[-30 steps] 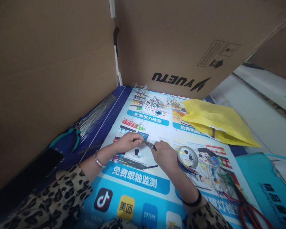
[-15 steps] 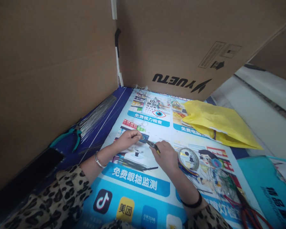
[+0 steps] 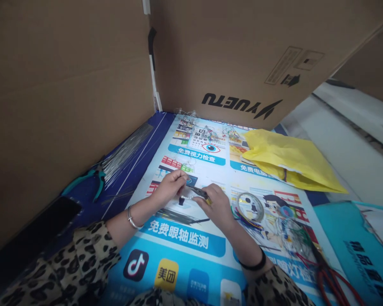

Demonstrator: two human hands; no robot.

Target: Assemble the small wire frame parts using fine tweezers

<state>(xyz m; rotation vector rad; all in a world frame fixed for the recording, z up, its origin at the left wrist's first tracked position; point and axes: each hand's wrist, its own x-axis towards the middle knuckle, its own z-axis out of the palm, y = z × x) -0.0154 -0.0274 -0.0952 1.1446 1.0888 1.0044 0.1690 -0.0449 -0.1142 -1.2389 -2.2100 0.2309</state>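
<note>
Near the middle of the printed sheet, my left hand is closed in a pinch on a thin, shiny wire piece, whose shape is hard to make out. To its right, my right hand is wrapped round small dark pliers, their jaws pointing left towards my left fingertips. The wire hangs in a small curve between the two hands, below the pliers. A bundle of dark wires lies on the sheet just under the hands.
Teal pliers and thin metal rods lie left. On the right are a tape roll, tangled wires, red-handled scissors, a yellow bag and a teal packet. Cardboard walls stand behind and left.
My right hand and the pliers have turned, and the jaws sit higher, nearer my left fingertips. A curved shiny wire now shows between the hands. The view has shifted slightly.
</note>
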